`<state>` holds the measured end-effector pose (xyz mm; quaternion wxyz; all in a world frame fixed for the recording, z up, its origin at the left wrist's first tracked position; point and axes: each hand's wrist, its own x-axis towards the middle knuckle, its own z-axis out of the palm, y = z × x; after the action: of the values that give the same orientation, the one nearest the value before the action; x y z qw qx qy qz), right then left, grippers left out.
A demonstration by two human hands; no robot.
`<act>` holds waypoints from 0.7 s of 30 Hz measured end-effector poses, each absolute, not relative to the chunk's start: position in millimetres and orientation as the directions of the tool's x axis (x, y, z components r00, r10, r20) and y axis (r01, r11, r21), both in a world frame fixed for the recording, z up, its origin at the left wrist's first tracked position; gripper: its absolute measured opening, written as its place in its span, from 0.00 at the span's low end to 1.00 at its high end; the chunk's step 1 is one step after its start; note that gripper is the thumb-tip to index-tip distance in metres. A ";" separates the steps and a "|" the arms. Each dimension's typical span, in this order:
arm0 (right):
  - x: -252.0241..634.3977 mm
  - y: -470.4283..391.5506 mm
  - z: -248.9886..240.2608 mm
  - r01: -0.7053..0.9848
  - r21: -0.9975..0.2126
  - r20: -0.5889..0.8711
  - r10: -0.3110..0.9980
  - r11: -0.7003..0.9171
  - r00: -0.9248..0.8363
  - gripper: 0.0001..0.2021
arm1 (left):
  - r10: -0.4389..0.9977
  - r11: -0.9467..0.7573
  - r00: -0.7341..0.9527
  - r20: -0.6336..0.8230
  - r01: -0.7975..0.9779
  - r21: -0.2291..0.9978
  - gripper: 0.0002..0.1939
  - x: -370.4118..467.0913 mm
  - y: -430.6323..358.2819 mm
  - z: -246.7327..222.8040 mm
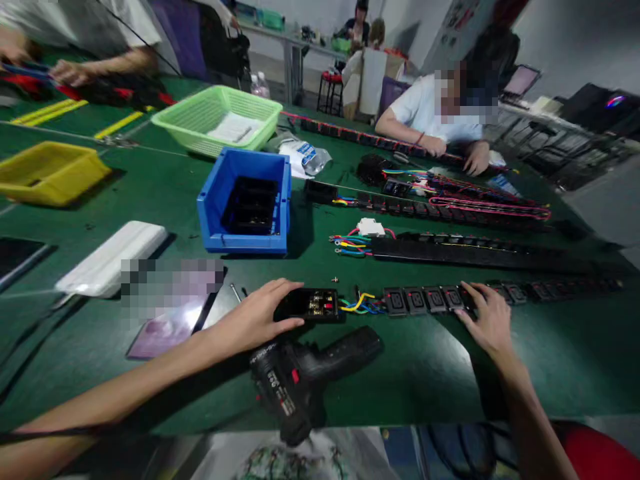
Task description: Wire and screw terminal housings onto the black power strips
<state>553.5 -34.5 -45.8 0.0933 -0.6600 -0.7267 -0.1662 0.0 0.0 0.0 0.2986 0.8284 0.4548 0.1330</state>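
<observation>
A black pistol-shaped power tool with a red switch [290, 387] lies on its side nearest the operator. Pale characters run along its body; they are turned and too blurred to read reliably.

Just beyond it is the workpiece: a black rectangular plastic box with brass-coloured terminals [323, 305], joined by yellow, blue and green insulated wires [361, 305] to a long row of black square socket modules [416, 300]. It lies across the green tabletop [415, 387] between the hands.

The left hand [260, 313] grips the closed end of the box, thumb on the near side, fingers on the far side. The right hand [493, 321] pinches the row across its width, thumb near, forefinger far; the other fingers are loosely bent. Grip force cannot be judged.

Recommended handling: keep box and row in line and flat, hold by the outer walls, leave slack in the wires, and keep fingertips off the terminals. Keep the small brass-coloured screw [335, 280] beyond the box from rolling.

Farther back stands an open blue plastic bin [245, 243] containing black boxes. Behind it, a white plastic bag [303, 155] carries blue printing, illegible here.
</observation>
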 end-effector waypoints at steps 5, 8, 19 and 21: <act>550.8 -36.6 -46.6 0.993 0.094 0.366 0.926 0.067 -0.097 0.36 | 0.835 -0.391 0.546 -0.061 0.668 0.633 0.29 2.4 -0.7 1.2; 547.5 -36.7 -45.0 0.995 0.075 0.372 0.923 0.072 -0.095 0.35 | 0.834 -0.390 0.548 -0.055 0.658 0.645 0.28 3.5 -0.1 3.3; 528.7 -31.0 -38.4 0.987 -0.032 0.437 0.890 0.158 -0.129 0.29 | 0.808 -0.430 0.586 -0.062 0.659 0.618 0.27 2.4 2.5 7.3; 505.0 -23.9 -27.9 0.972 -0.099 0.485 0.864 0.211 -0.138 0.23 | 0.805 -0.433 0.589 -0.068 0.662 0.612 0.26 2.6 2.6 8.4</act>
<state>505.0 -23.9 -27.9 0.2259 -0.6163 -0.7448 -0.1202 2.6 2.6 8.4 0.3035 0.8381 0.4376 0.1181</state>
